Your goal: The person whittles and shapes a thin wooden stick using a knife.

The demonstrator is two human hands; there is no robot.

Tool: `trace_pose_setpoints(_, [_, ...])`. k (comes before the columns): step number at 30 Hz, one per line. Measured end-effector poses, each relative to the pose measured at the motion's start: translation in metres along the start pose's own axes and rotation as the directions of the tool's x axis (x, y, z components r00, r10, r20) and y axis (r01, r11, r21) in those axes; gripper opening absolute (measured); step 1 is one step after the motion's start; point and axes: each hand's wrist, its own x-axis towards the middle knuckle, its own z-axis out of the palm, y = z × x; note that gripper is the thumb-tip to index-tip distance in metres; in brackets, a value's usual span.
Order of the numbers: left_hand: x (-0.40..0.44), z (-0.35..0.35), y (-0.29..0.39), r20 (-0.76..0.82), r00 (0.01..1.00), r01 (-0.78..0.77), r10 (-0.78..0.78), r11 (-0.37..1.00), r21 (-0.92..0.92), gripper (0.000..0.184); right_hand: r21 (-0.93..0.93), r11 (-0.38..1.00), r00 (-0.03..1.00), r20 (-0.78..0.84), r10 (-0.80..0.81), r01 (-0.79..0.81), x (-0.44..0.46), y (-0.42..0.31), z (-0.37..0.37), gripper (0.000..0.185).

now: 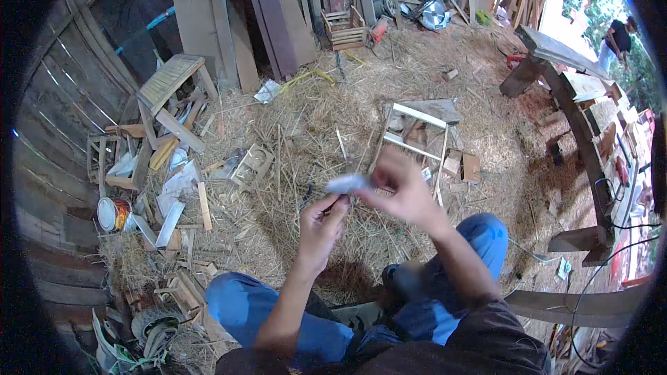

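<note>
Between my hands is a small, pale whitish piece (347,183), blurred, so its kind cannot be made out. My left hand (322,229) is closed, thumb and fingertips pinched at the underside of this piece. My right hand (404,191) is smeared by motion; its fingers close around the piece's right end. Both hands are held above my knees, over the straw-covered floor. Beyond my right hand, a light wooden frame (417,115) lies on the ground.
A slatted wooden stool (172,82) stands left among scraps, near a paint can (113,214). A small wooden crate (344,30) and a circular saw (435,14) sit at the back. A long wooden bench (580,125) lines the right side. Another person (616,40) is outside.
</note>
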Motion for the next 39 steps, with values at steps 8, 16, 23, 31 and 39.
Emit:
trace_pose_setpoints(8, [-0.003, 0.007, 0.008, -0.018, 1.0, 0.009, -0.008, 0.998, 0.064, 0.038, -0.126, 0.987, 0.967, -0.244, 0.069, -0.102, 0.008, 0.037, -0.021, 0.038])
trace_pose_setpoints(16, [-0.005, 0.012, 0.009, -0.032, 0.999, -0.04, 0.043, 0.995, 0.09, 0.033, -0.1, 0.988, 0.957, -0.276, 0.084, -0.116, 0.017, 0.032, -0.027, 0.041])
trace_pose_setpoints(23, [0.006, 0.0, -0.003, -0.097, 0.995, -0.016, 0.023, 0.997, 0.078, 0.033, -0.075, 0.997, 0.991, -0.132, -0.017, 0.007, 0.006, 0.018, 0.004, 0.043])
trace_pose_setpoints(31, [0.008, 0.0, -0.004, -0.071, 0.995, -0.06, 0.068, 0.992, 0.112, 0.034, -0.087, 0.993, 0.995, -0.062, -0.081, 0.075, 0.005, 0.004, 0.001, 0.042])
trace_pose_setpoints(39, [-0.001, -0.001, 0.004, -0.049, 0.988, -0.13, 0.144, 0.966, 0.224, 0.033, -0.119, 0.986, 0.909, -0.413, 0.058, -0.117, 0.011, 0.02, -0.015, 0.052])
